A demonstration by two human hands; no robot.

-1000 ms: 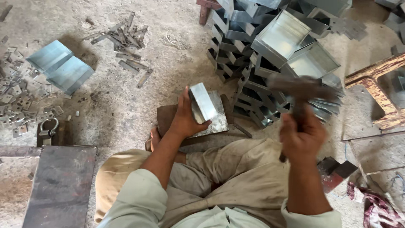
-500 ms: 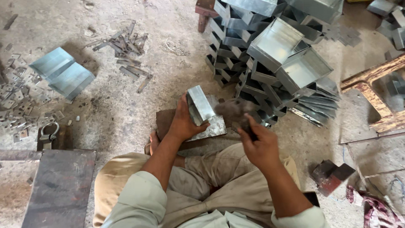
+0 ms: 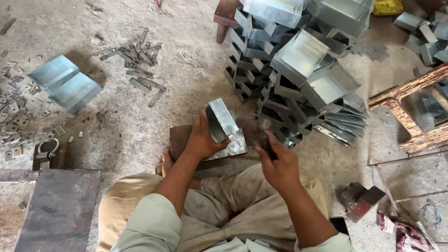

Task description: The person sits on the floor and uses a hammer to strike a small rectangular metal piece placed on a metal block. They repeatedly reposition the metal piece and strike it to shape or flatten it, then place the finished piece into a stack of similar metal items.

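Seated cross-legged on a dusty workshop floor (image 3: pixel 140 121), we work a folded sheet-metal box (image 3: pixel 221 120) over a dark block (image 3: pixel 181 138) set just before our knees. Our left hand (image 3: pixel 201 140) closes its grip on the near side of the box, holding it upright on one edge with a flat flap spread over the block. Our right hand (image 3: pixel 279 164) is wrapped tight round the handle of a hammer (image 3: pixel 259 128), its head blurred just beside the box and low over the block. Judging by the scene, much of the job is behind us: a tall stack of finished boxes (image 3: pixel 298 70) rises just beyond the block, more lie at the far right, and a pair rests apart at left (image 3: pixel 64 84). This box looks partly formed, with its flap not yet folded. Offcut strips (image 3: pixel 140 70) and small plates (image 3: pixel 18 116) litter the floor; a heavy steel plate (image 3: pixel 58 210) lies beside our left knee.
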